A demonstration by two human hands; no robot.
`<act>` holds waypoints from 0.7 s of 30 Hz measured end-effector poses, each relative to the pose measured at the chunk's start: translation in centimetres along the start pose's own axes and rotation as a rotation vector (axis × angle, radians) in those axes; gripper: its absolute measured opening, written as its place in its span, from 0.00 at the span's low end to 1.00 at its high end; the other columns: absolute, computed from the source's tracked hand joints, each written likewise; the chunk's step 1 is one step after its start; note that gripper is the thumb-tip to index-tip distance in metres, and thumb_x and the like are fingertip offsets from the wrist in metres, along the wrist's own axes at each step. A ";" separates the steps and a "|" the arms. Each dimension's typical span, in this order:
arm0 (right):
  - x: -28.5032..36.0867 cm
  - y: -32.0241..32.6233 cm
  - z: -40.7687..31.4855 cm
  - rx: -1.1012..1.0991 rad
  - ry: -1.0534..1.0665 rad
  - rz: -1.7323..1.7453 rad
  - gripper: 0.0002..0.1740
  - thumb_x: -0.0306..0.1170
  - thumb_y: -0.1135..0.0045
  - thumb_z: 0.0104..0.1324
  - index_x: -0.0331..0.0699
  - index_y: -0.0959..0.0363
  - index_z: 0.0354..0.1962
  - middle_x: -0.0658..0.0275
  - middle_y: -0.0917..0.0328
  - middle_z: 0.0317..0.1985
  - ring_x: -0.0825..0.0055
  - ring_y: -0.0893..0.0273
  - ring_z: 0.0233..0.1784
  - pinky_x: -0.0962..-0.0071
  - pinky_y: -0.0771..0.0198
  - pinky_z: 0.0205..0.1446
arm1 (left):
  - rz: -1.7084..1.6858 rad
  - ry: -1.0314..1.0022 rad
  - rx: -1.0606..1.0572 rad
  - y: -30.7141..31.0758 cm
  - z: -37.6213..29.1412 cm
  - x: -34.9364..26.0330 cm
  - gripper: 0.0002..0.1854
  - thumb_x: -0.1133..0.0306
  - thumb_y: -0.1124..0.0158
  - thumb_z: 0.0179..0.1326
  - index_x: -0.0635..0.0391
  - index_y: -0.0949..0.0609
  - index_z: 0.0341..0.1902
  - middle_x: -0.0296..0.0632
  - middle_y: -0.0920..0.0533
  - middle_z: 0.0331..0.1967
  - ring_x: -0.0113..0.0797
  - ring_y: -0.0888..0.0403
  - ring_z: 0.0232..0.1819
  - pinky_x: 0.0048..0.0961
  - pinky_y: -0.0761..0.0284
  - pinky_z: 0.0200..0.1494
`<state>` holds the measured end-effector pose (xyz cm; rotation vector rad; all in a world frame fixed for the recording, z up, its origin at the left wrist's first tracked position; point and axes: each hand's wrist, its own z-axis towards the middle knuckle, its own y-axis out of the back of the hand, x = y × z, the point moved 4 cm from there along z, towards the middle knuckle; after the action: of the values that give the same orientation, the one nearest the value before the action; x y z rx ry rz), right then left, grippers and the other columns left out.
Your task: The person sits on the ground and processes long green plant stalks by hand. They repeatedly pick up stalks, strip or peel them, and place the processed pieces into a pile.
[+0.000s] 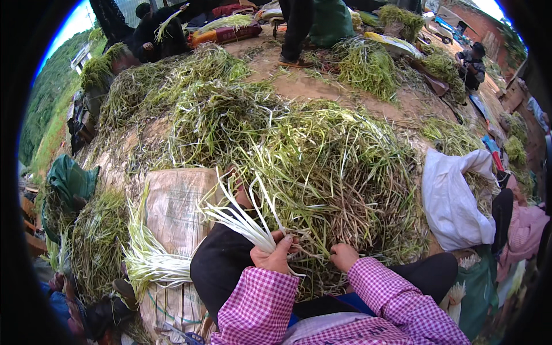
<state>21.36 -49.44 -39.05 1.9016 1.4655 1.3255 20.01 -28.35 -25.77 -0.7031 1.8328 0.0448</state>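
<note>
My left hand (274,253) is closed around a bunch of long white-and-green stalks (241,226), their pale green tips fanning up and left. Thin root-like ends stick out on the right side of the fist. My right hand (344,256) is at the near edge of a big heap of tangled green and brown stalks (340,172); its fingertips are bent at a greenish strand, and whether they grip it is unclear. Left of my knee, a laid-out bundle of white stalks (166,264) rests on a woven sack (183,207). Scissors with blue handles (193,338) lie at the bottom edge.
A white sack (457,198) stands on the right near a person in pink (524,241). More stalk heaps (366,64) cover the ground ahead. Other people sit or stand at the back and sides. A green bag (71,185) is at the left.
</note>
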 end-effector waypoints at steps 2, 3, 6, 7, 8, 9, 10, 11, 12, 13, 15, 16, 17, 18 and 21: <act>0.9 0.3 -0.1 0.057 -0.001 -0.080 0.11 0.33 0.45 0.53 0.34 0.25 0.32 0.51 0.24 0.32 0.53 0.26 0.35 0.57 0.33 0.43 | 0.010 0.011 0.055 0.2 0.4 0.7 0.12 0.83 0.41 0.51 0.70 0.23 0.41 0.46 0.19 0.31 0.33 0.20 0.31 0.28 0.21 0.35; 2.1 1.1 -0.2 0.084 0.000 -0.118 0.12 0.34 0.44 0.53 0.35 0.25 0.33 0.50 0.24 0.33 0.53 0.26 0.36 0.58 0.33 0.43 | -0.002 -0.007 0.066 0.1 0.4 0.9 0.13 0.84 0.41 0.50 0.70 0.23 0.42 0.46 0.19 0.31 0.34 0.19 0.31 0.28 0.21 0.35; 6.7 5.6 -1.5 -0.125 0.201 0.184 0.12 0.31 0.47 0.57 0.31 0.26 0.36 0.52 0.25 0.34 0.58 0.25 0.35 0.64 0.31 0.41 | -0.021 -0.041 0.107 0.0 0.5 1.6 0.18 0.87 0.42 0.47 0.69 0.24 0.45 0.47 0.19 0.33 0.36 0.19 0.33 0.30 0.20 0.38; 7.9 7.1 -2.0 -0.225 0.300 0.320 0.12 0.30 0.48 0.59 0.30 0.27 0.37 0.53 0.25 0.33 0.60 0.25 0.34 0.66 0.31 0.41 | -0.033 -0.050 0.112 -0.1 0.4 1.6 0.18 0.88 0.43 0.47 0.69 0.24 0.45 0.47 0.19 0.34 0.37 0.19 0.34 0.31 0.20 0.38; 9.1 8.2 -2.2 -0.266 0.349 0.458 0.12 0.29 0.47 0.59 0.29 0.27 0.37 0.55 0.26 0.33 0.63 0.26 0.34 0.69 0.30 0.40 | -0.043 -0.059 0.115 -0.3 0.4 1.6 0.19 0.88 0.43 0.46 0.69 0.24 0.46 0.47 0.19 0.34 0.37 0.19 0.34 0.31 0.20 0.38; 10.2 9.2 -2.3 -0.308 0.397 0.597 0.12 0.29 0.46 0.59 0.29 0.27 0.38 0.56 0.26 0.33 0.66 0.26 0.33 0.72 0.30 0.39 | -0.053 -0.067 0.120 -0.6 0.3 1.7 0.19 0.88 0.43 0.46 0.69 0.25 0.46 0.47 0.19 0.34 0.37 0.19 0.35 0.31 0.20 0.37; 11.1 9.8 -2.4 -0.350 0.444 0.735 0.12 0.28 0.45 0.59 0.29 0.27 0.38 0.58 0.27 0.32 0.70 0.26 0.33 0.75 0.30 0.39 | -0.072 -0.058 0.133 -0.7 0.3 2.0 0.19 0.88 0.43 0.47 0.69 0.25 0.46 0.47 0.19 0.35 0.36 0.20 0.35 0.31 0.20 0.37; 11.6 9.3 -2.1 -0.272 0.416 0.824 0.12 0.27 0.45 0.58 0.28 0.27 0.39 0.60 0.27 0.33 0.72 0.27 0.34 0.77 0.30 0.38 | -0.092 -0.049 0.146 -0.8 0.4 2.3 0.19 0.88 0.44 0.48 0.68 0.25 0.47 0.47 0.19 0.36 0.35 0.20 0.36 0.30 0.21 0.37; 12.2 8.7 -1.5 -0.190 0.391 0.914 0.13 0.26 0.44 0.58 0.28 0.27 0.39 0.61 0.28 0.34 0.75 0.27 0.34 0.79 0.30 0.38 | -0.109 -0.042 0.155 -0.8 0.4 2.4 0.19 0.88 0.44 0.49 0.67 0.25 0.47 0.46 0.19 0.37 0.34 0.20 0.36 0.30 0.21 0.37; 12.7 8.3 -1.2 -0.106 0.365 1.004 0.13 0.26 0.43 0.57 0.28 0.27 0.40 0.63 0.28 0.35 0.78 0.28 0.35 0.80 0.30 0.37 | -0.100 -0.033 0.142 -0.9 0.3 2.3 0.19 0.88 0.44 0.49 0.67 0.25 0.47 0.46 0.20 0.36 0.34 0.20 0.36 0.29 0.21 0.36; 12.7 8.1 -1.3 -0.075 0.289 1.151 0.09 0.23 0.44 0.57 0.29 0.27 0.37 0.67 0.27 0.31 0.84 0.29 0.30 0.85 0.32 0.31 | -0.084 -0.017 0.114 -1.0 0.1 2.0 0.18 0.88 0.45 0.49 0.66 0.25 0.46 0.45 0.20 0.35 0.34 0.20 0.34 0.29 0.21 0.32; 12.1 7.9 -1.0 -0.057 0.254 1.236 0.08 0.23 0.44 0.58 0.30 0.27 0.36 0.68 0.27 0.29 0.85 0.30 0.28 0.85 0.33 0.29 | -0.072 -0.005 0.100 -0.9 0.1 2.0 0.18 0.88 0.45 0.48 0.66 0.25 0.45 0.45 0.20 0.34 0.34 0.20 0.33 0.28 0.21 0.31; 11.8 7.6 -0.9 -0.039 0.217 1.321 0.07 0.23 0.45 0.58 0.30 0.26 0.36 0.69 0.26 0.28 0.86 0.31 0.27 0.86 0.33 0.28 | -0.061 0.008 0.085 -0.9 0.1 2.1 0.17 0.89 0.46 0.48 0.66 0.25 0.45 0.45 0.20 0.33 0.34 0.20 0.32 0.27 0.22 0.29; 11.8 8.3 -1.2 -0.077 0.178 1.402 0.05 0.22 0.46 0.59 0.33 0.27 0.35 0.72 0.27 0.24 0.89 0.33 0.23 0.88 0.35 0.27 | -0.052 0.024 0.075 -0.9 0.1 2.3 0.17 0.89 0.46 0.48 0.66 0.25 0.44 0.44 0.20 0.32 0.34 0.21 0.30 0.26 0.22 0.28; 10.3 9.3 -0.7 -0.144 0.170 1.597 0.04 0.23 0.48 0.61 0.35 0.28 0.34 0.70 0.26 0.25 0.87 0.30 0.23 0.85 0.32 0.25 | -0.037 0.057 0.089 -0.5 0.4 3.0 0.17 0.89 0.45 0.46 0.67 0.26 0.42 0.46 0.21 0.29 0.38 0.20 0.30 0.27 0.22 0.24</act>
<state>25.64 -43.81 -27.12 2.8738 -0.5004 2.0036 19.94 -29.94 -28.44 -0.6819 1.8639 -0.0811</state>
